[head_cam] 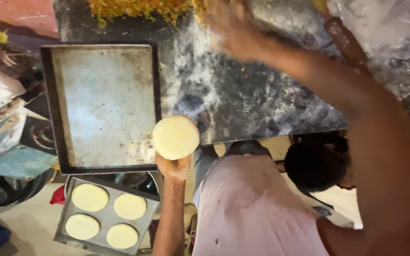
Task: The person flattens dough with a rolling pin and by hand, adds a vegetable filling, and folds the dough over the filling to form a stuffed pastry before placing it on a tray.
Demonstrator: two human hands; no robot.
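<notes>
Overhead, five dough discs: one (175, 137) resting on the left hand (173, 166), fingers cupped under it, mid-frame; four (89, 197) in a small tray (67, 215), lower left. Big tray (105, 104) above holds only flour dust. Right hand (231, 26) blurred at top centre, near the shredded filling (138, 8); grip unreadable. Dark floured slab (252, 99). Another person (262, 204) below.

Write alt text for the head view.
A left hand holds up a round, pale dough disc beside a bare rectangular metal tray. The blurred right hand reaches over a flour-dusted dark slab.
</notes>
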